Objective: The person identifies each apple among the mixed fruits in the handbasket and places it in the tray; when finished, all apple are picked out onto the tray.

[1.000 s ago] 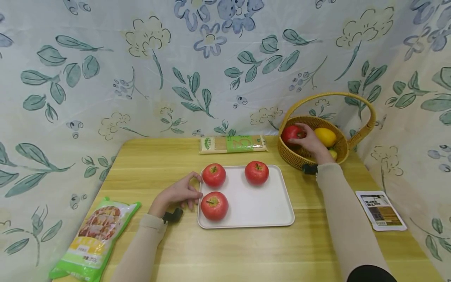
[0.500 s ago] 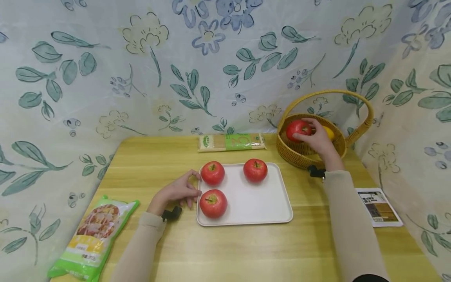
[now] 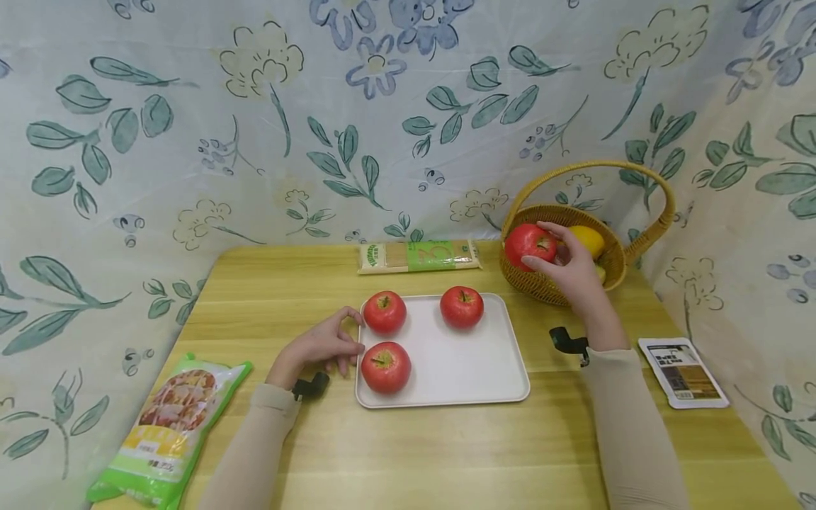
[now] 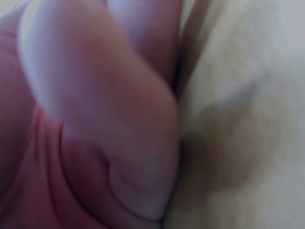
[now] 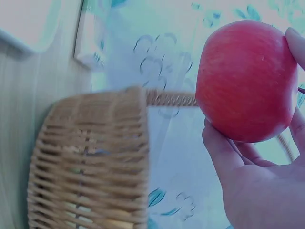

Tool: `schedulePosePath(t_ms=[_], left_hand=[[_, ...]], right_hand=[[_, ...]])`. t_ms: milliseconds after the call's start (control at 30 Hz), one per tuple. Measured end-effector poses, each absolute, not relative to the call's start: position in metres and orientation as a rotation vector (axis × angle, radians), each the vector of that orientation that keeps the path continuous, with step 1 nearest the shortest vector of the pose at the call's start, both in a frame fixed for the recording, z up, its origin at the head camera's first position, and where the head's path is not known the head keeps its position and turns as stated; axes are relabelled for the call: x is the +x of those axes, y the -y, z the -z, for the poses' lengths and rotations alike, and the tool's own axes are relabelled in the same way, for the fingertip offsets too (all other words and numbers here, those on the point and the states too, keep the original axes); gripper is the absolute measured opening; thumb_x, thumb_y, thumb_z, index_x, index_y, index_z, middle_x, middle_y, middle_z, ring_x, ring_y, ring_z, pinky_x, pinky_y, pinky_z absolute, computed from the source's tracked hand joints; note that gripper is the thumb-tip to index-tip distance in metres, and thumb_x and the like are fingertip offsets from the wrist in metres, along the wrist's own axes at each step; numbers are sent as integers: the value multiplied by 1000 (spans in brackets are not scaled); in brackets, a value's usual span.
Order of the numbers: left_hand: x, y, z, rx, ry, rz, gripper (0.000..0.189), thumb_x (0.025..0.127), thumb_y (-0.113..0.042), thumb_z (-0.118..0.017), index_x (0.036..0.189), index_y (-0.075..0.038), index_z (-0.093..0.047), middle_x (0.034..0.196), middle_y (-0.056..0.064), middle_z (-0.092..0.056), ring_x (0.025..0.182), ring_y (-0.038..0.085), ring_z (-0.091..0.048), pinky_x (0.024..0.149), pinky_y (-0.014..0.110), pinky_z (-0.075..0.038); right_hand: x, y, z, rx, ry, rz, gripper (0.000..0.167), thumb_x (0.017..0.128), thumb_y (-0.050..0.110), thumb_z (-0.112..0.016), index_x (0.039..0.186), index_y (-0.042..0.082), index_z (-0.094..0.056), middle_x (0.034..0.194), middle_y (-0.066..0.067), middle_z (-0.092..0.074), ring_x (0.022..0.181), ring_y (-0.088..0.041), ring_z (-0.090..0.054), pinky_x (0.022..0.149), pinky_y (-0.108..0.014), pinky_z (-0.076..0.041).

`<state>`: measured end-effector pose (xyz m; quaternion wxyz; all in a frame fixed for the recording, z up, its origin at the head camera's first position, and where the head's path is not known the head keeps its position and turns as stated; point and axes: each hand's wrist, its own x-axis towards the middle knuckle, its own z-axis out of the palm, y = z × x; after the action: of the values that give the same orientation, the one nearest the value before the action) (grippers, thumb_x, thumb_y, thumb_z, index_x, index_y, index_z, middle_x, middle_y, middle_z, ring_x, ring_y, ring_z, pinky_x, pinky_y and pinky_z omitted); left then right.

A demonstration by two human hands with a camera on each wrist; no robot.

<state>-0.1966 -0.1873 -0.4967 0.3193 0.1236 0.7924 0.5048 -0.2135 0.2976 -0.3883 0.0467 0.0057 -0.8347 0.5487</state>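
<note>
My right hand [image 3: 576, 265] grips a red apple [image 3: 529, 246] between thumb and fingers, in front of the yellow wicker basket [image 3: 535, 283]. In the right wrist view the held apple [image 5: 248, 81] is in the air beside the basket [image 5: 90, 157]. On the white tray [image 3: 459, 368] stand three more red apples: one at the back left [image 3: 384, 312], one at the front left [image 3: 385, 367] and one at the back right [image 3: 462, 307]. My left hand [image 3: 321, 346] rests at the tray's left edge, thumb and index finger at the rim, its other fingers loosely bent on the table [image 4: 257, 143].
A yellow lemon-like fruit [image 3: 586, 241] lies in the basket, whose tall handle [image 3: 599, 165] arches above it. Behind the tray is a packet of noodles [image 3: 417, 256]. A green food bag [image 3: 172, 425] lies at left, a white flat package [image 3: 683, 373] at right.
My right hand has lifted the apple out of the basket and brought it toward the front left rim. The yellow fruit shows more again. My left hand has stayed at the tray.
</note>
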Motion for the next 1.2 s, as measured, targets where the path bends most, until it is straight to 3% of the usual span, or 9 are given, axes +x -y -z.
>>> schedulePosePath(t_ms=[100,233,333,433,600,800,900,1200], left_hand=[[-197,187,497,326,-2088,-1324,59,94,-24,-80,138,-17,-41,79,8,-74,54,18,-68,45,26,-49],[-197,187,498,328,-2091,-1324,59,94,-25,-80,138,-18,-41,78,8,-74,53,18,-68,45,26,-48],[-198,187,498,335,-2092,-1322,58,95,-25,-79,138,-17,-41,79,7,-74,54,18,-68,45,26,-48],[-198,187,498,334,-2092,-1324,58,95,-25,-79,138,-18,-40,79,7,-74,54,17,-67,45,26,-48],[-197,187,497,326,-2092,-1328,59,95,-26,-79,138,-18,-40,79,7,-74,54,18,-67,45,26,-48],[-197,187,499,333,-2097,-1320,59,95,-25,-79,138,-17,-41,79,8,-75,54,17,-68,45,26,-49],[-197,188,500,340,-2101,-1316,59,95,-25,-79,138,-17,-41,79,8,-74,54,17,-68,45,26,-49],[-197,187,498,327,-2089,-1334,59,95,-24,-79,138,-17,-40,77,7,-73,53,17,-67,45,26,-48]], right_hand=[[-202,-290,386,63,2556,-1671,71,97,33,-79,158,32,-43,164,-7,-39,150,-29,-42,123,-36,-43],[-188,-281,386,154,2561,-1684,69,97,29,-79,157,31,-46,159,-10,-46,139,-23,-50,107,-16,-51],[-179,-275,388,257,2554,-1758,67,97,21,-79,156,25,-47,156,-10,-47,131,-17,-54,97,-11,-53],[-171,-269,394,362,2588,-1810,66,97,17,-79,155,20,-48,157,-10,-46,130,-18,-56,96,-13,-55],[-163,-259,409,549,2714,-1751,64,95,17,-81,151,16,-51,156,-13,-50,136,-32,-55,105,-21,-52],[-159,-250,426,808,2874,-1715,61,92,19,-83,146,22,-57,156,-15,-50,138,-42,-52,109,-52,-52],[-158,-246,431,882,2967,-1700,61,90,25,-85,145,28,-58,158,-12,-50,140,-41,-51,111,-60,-50],[-159,-232,443,1055,3096,-1627,57,88,32,-87,138,35,-61,148,3,-57,137,-28,-53,114,-50,-48]])
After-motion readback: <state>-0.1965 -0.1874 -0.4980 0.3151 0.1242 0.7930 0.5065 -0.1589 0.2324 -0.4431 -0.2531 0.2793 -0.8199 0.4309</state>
